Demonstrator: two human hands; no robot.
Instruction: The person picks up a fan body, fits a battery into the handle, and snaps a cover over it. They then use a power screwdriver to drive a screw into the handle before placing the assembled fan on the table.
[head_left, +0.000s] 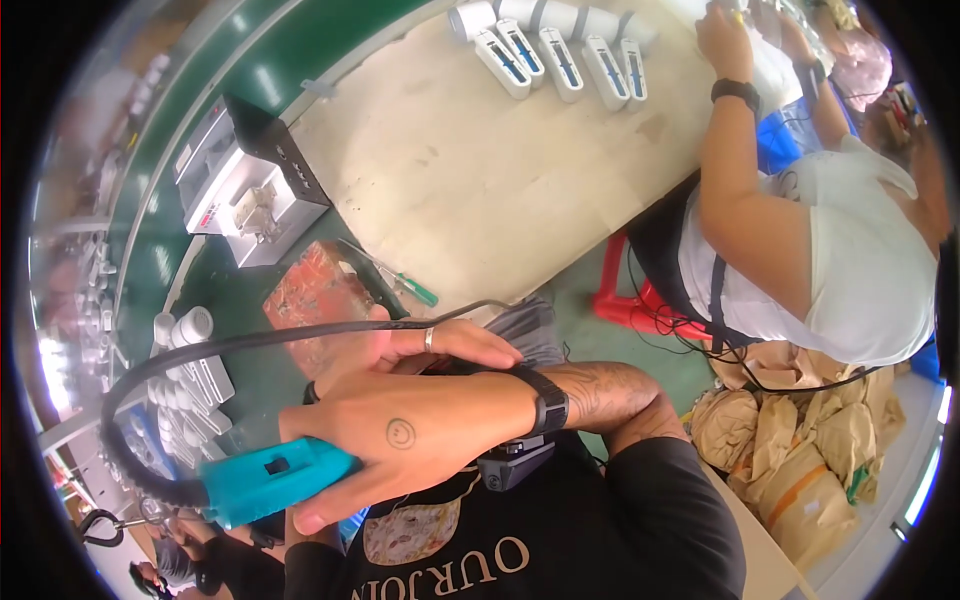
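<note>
My right hand [430, 420] grips a teal corded electric screwdriver [280, 480], thumb along its near side. A thick black cable [160, 375] leaves the tool's end and loops up across the bench. The working tip of the tool is hidden. Beyond my right wrist is my left hand [450, 343], with a ring on one finger. Its visible fingers lie stretched out toward the right, partly covered by my right hand and forearm. A worn red block [320, 290] lies just past my left hand, near a screwdriver with a green handle [415, 290].
A black-and-white boxy machine [255, 185] stands at the back left. Several white housings [562, 65] lie on the tan mat [480, 170], and more white parts [195, 385] fill the left side. A co-worker [800, 230] sits at right, near brown bags [800, 450].
</note>
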